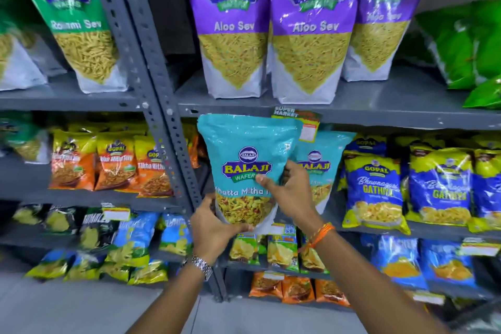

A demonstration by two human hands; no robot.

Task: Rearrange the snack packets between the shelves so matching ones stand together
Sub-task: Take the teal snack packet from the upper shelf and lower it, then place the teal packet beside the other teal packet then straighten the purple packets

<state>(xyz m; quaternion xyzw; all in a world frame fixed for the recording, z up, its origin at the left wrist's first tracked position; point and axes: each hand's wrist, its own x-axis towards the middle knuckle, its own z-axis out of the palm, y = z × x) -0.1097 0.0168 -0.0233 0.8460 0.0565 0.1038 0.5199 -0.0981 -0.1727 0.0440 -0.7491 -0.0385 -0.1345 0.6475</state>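
Teal packet (248, 154) held before grey shelf (379, 112)

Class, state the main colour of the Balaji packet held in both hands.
Teal packet, seen in the head view.

The right hand (291, 192) covers the end of the teal packet's (248, 168) flavour name. A second teal packet (320, 168) stands half hidden behind it. Far-left packets (24, 141) are blurred.

Khatta Mitha packet (248, 168) in front of a matching packet (320, 168), Gathiya packets (372, 187) right, Aloo Sev packets (309, 35) above
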